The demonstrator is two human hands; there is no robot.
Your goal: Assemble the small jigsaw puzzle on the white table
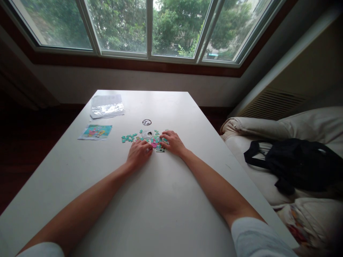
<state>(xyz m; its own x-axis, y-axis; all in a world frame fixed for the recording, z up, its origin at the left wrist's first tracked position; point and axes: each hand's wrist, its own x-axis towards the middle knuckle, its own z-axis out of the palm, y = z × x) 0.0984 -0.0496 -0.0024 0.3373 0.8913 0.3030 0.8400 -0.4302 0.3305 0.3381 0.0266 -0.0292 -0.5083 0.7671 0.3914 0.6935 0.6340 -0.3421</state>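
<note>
Small jigsaw puzzle pieces [129, 138], mostly green, lie loose near the middle of the white table [160, 200]. To their right is a partly joined patch of puzzle [160, 149] with pink, green and white areas. My left hand [139, 154] rests at the left edge of this patch, its fingers curled down and close together; whatever is under the fingertips is hidden. Over the patch's right side lies my right hand [173, 142], thumb and fingers apart, with the fingertips touching the pieces. A round tin [147, 134] sits just behind the pieces.
A round shiny lid or disc [147, 122] lies farther back. At the left are a colourful picture sheet [95, 132] and papers with a clear plastic sleeve [107, 106]. Beyond the table's right edge, a black bag [302, 164] lies on a cream sofa [257, 125].
</note>
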